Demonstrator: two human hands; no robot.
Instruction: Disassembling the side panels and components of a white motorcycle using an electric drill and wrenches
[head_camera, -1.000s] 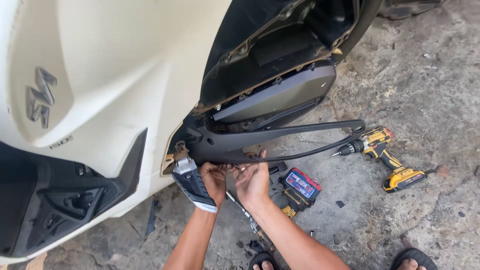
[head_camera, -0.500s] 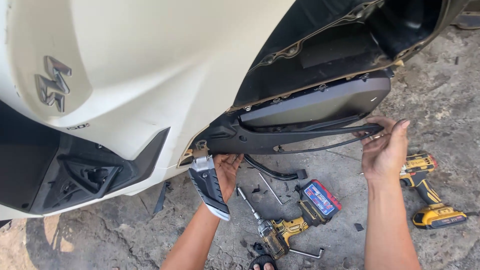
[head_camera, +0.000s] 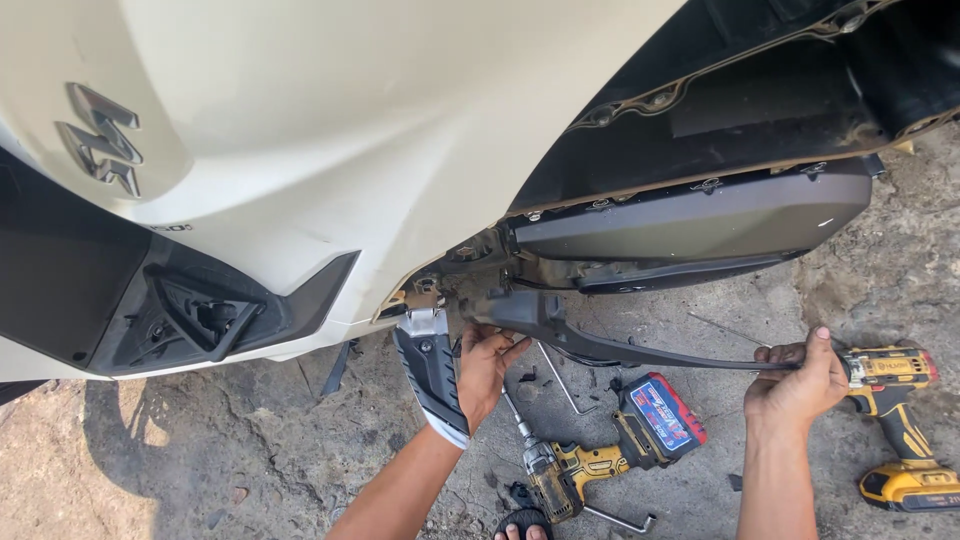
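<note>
A cream scooter body (head_camera: 330, 130) lies tipped over the concrete, its dark underside and grey engine cover (head_camera: 700, 220) showing. A long black plastic trim strip (head_camera: 620, 345) hangs off below the cover. My left hand (head_camera: 487, 368) grips its thick front end, beside the folded-out black footrest (head_camera: 432, 370). My right hand (head_camera: 800, 385) holds the strip's thin rear end, low near the ground.
On the concrete lie a yellow cordless drill with a red-and-blue battery (head_camera: 600, 455) between my arms, a second yellow drill (head_camera: 900, 420) by my right hand, and an L-shaped hex key (head_camera: 560, 380). A sandalled toe (head_camera: 520, 528) shows at the bottom edge.
My right hand has dropped from the engine cover's edge toward the ground, pulling the strip's rear end away from the body. The left hand stays at the front end.
</note>
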